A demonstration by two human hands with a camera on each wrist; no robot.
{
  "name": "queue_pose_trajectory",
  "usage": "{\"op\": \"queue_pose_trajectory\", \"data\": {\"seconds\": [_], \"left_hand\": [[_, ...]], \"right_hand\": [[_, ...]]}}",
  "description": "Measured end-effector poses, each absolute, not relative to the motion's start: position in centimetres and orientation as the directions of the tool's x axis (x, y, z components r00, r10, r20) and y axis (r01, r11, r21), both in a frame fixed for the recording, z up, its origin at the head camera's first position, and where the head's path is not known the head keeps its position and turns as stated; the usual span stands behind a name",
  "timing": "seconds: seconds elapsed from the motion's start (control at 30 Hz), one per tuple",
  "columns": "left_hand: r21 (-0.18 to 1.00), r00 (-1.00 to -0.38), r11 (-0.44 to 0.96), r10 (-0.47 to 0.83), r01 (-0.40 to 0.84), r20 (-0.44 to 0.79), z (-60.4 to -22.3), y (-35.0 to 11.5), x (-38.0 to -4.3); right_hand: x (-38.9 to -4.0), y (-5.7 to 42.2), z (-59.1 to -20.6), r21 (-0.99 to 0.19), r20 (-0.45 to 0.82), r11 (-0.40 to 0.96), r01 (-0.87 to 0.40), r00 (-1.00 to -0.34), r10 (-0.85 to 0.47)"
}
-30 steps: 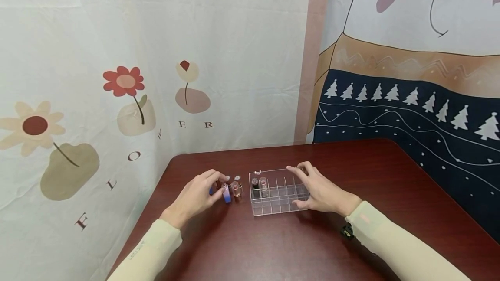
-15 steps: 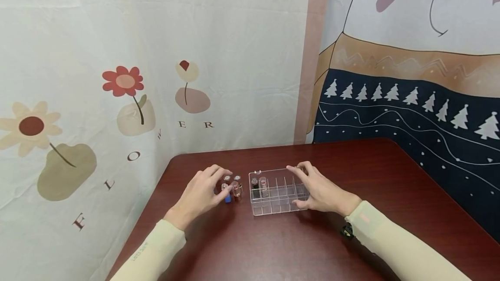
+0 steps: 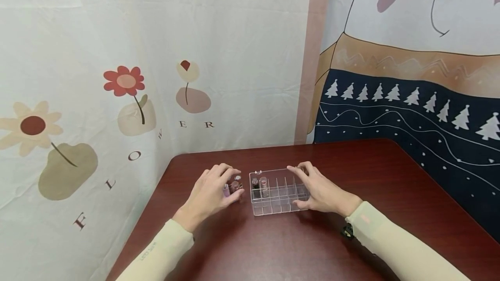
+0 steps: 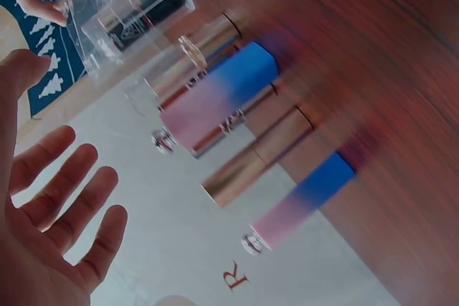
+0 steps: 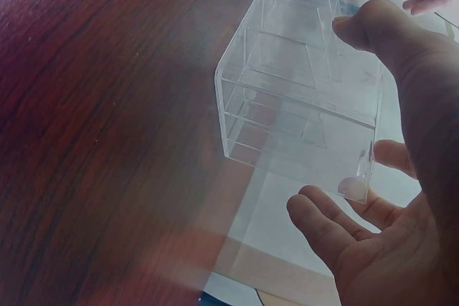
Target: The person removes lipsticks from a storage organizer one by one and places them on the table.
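Observation:
My left hand [image 3: 208, 192] hovers at a cluster of lipsticks, thumb and fingers spread and nothing between them. In the left wrist view these include a large blue-and-pink lipstick [image 4: 222, 94], a slimmer blue-and-pink one, a gold lipstick [image 4: 258, 155] and a clear-capped lipstick [image 4: 193, 59]; some overlap. In the head view the hand hides part of the cluster. My right hand [image 3: 324, 190] grips the right end of a clear compartment box [image 3: 273, 210], thumb on the near side, fingers at the back. A black lipstick [image 3: 255, 188] and a clear-capped one stand in its left back compartments.
The dark red wooden table [image 3: 250, 250] reaches back to a printed wall cloth [image 3: 242, 77]. Thin clear dividers [image 5: 280, 59] split the box into small compartments. The lipstick cluster stands close to the left side of the box.
The left hand has moved right over the lipsticks, toward the box, covering the blue base seen earlier. The right hand and the box have stayed in place.

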State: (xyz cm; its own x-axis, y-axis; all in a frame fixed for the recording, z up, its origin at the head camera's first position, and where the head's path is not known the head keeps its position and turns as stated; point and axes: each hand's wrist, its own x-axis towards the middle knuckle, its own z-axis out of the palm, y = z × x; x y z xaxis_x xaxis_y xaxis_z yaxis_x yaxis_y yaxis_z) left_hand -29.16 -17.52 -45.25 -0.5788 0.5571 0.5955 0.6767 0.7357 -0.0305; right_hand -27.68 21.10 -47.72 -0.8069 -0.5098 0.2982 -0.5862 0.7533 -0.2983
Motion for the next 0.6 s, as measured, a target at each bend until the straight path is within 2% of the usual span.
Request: {"op": "queue_pose_trajectory", "data": {"seconds": [0.2,0.43,0.6], "left_hand": [[-0.044,-0.585,0.749,0.551,0.661,0.595,-45.3,-16.0,-29.0],[-0.076,-0.553,0.748,0.550,0.659,0.625,-45.8,-14.1,-28.9],[-0.073,-0.565,0.769,0.526,0.635,0.636,-46.1,-12.8,-29.0]], "right_hand": [[-27.6,21.0,-47.8,-0.298,0.315,0.746,-0.595,-0.799,-0.512],[-27.7,21.1,-47.9,-0.292,0.318,0.746,-0.599,-0.796,-0.514],[-27.7,21.1,-47.9,-0.281,0.334,0.741,-0.610,-0.786,-0.520]]}}
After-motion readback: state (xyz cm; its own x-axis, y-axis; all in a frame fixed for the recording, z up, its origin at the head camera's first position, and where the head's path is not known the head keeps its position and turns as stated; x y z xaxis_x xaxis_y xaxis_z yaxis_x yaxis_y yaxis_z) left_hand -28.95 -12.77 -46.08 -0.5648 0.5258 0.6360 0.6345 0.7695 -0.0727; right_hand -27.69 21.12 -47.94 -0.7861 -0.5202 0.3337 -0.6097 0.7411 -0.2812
